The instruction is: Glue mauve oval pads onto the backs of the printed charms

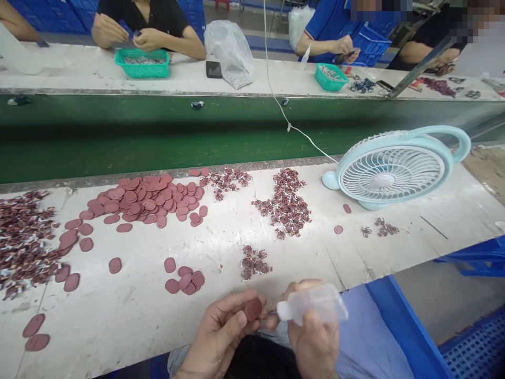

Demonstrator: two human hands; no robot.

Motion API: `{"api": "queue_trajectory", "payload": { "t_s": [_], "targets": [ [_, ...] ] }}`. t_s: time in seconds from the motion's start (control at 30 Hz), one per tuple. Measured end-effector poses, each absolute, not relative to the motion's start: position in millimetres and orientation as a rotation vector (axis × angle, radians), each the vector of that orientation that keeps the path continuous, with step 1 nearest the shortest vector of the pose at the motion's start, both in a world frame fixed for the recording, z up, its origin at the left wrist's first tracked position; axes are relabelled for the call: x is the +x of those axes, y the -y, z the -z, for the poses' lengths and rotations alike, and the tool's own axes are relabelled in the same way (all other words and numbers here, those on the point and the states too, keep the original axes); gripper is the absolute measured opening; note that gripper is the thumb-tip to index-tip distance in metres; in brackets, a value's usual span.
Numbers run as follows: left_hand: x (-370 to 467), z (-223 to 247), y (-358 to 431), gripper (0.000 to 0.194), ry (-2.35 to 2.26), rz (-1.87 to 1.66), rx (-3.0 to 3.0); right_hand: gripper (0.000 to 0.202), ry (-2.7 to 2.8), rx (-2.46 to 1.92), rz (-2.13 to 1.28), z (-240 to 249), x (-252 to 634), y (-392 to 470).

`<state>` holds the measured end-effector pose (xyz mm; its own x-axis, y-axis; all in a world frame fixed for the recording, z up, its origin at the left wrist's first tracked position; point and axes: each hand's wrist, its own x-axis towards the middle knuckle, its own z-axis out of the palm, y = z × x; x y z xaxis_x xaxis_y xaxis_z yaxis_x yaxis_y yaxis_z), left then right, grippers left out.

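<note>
My left hand (221, 334) pinches a maroon oval piece (253, 310) between thumb and fingers, just over the table's near edge. In my right hand (313, 339) is a translucent squeeze bottle (317, 304), tilted so its white cap faces the piece. A thin dark tip runs from the cap toward the piece; whether they touch I cannot tell. Just beyond my hands lies a small cluster of brown, claw-like parts (253, 263). Several similar maroon ovals (187, 280) rest to its left.
A large heap of maroon ovals (145, 197) lies farther back, with piles of small brown parts (286, 202) nearby and at far left (26, 239). A light-blue fan (394, 171) stands at right. Across the green conveyor belt (177, 134), co-workers handle parts near green baskets (142, 72).
</note>
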<state>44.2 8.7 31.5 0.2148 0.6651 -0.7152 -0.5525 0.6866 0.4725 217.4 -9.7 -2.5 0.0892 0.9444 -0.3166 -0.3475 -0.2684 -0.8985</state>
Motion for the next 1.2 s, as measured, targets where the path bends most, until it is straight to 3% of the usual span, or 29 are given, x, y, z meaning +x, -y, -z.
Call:
{"api": "queue_trajectory", "payload": {
  "t_s": [0.17,0.33,0.47,0.6,0.8,0.97,1.2],
  "targets": [
    [36,-28,-11,0.04,-1.075,-0.859,0.131,0.032,-0.006,-0.578,-1.683,9,270,-33],
    [22,-21,-13,0.031,-1.155,-0.845,0.199,0.017,0.17,-0.53,-1.698,33,307,-45],
    [9,-14,-14,0.024,-1.254,-0.862,0.276,0.037,0.503,-0.831,-1.564,27,287,-31],
    [1,-8,-13,0.034,-1.225,-0.854,0.265,0.013,1.002,-1.244,-1.337,16,254,-40],
    [1,-8,-9,0.04,-1.258,-0.927,0.184,0.023,1.606,-1.419,-1.122,14,244,-82],
    [-8,1,-6,0.039,-1.233,-0.983,0.115,0.028,1.947,-1.788,-0.629,2,270,-71],
    [-8,3,-10,0.041,-1.233,-0.985,0.097,0.025,1.727,-1.921,-0.86,0,303,-42]
  ]
}}
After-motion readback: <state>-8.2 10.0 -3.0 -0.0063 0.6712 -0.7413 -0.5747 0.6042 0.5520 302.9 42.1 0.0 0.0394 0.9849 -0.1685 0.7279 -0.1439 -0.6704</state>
